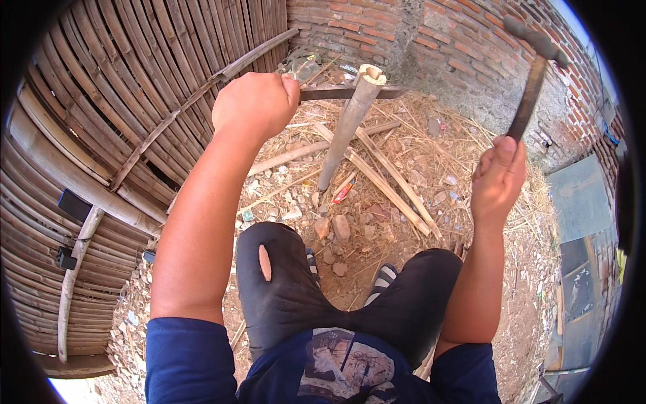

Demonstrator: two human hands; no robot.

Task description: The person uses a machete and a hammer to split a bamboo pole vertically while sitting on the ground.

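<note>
My left hand point(252, 104) is closed in a fist round the handle end of a machete point(326, 94), its dark blade pointing right. That blade crosses a bamboo pole point(346, 131) just below the jagged top rim, and the pole hides part of it. Whether the blade is sunk into the bamboo I cannot tell. The pole stands upright with a slight tilt, its foot on the ground. Raised at the right, my right hand point(498, 175) grips a hammer point(528, 94) by its handle, the head up and well apart from the pole.
Split bamboo strips point(390, 182) lie on the straw and stones behind the pole. A red wrapper point(344, 190) is beside its foot. A bamboo slat wall point(134, 87) rises on the left, a brick wall point(464, 50) at the back. Grey sheets point(582, 198) stand at the right.
</note>
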